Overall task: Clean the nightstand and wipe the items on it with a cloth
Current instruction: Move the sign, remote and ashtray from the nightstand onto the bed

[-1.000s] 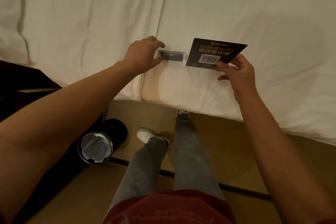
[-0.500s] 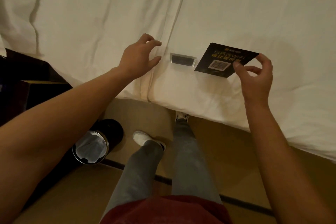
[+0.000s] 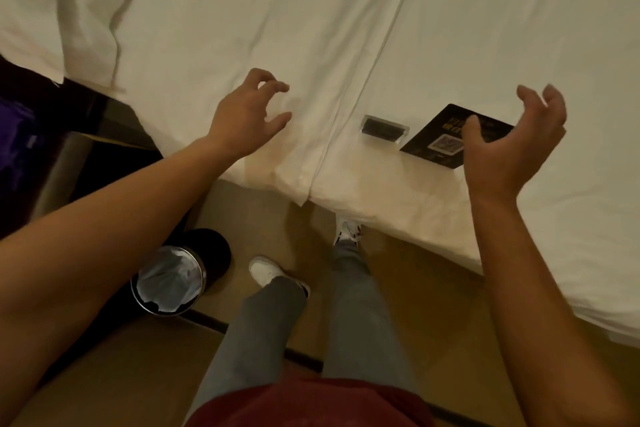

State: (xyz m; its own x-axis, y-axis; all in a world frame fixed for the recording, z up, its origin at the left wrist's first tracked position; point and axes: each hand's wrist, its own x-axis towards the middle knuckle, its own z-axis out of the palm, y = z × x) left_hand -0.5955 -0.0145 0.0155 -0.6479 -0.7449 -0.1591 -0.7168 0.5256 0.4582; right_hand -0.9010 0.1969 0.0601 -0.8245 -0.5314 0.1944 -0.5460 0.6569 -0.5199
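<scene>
Nothing is held now. A second ago the black card (image 3: 446, 135) was pinched in the right hand (image 3: 512, 146) and the clear stand (image 3: 384, 129) was touched by the left hand (image 3: 242, 121). Both things have since been let go and are left lying on the white bed (image 3: 346, 28), near its edge, just beside each other. The fingers of both hands are loosely curled and spread apart, and nothing is gripped in them. The left hand is lifted away to the left of the stand. The right hand is raised over the card, so part of the card is hidden. No cloth is seen. It is judged that the two things have been set aside, so the nightstand can be cleaned next. A small bin (image 3: 169, 282) is seen on the floor.
</scene>
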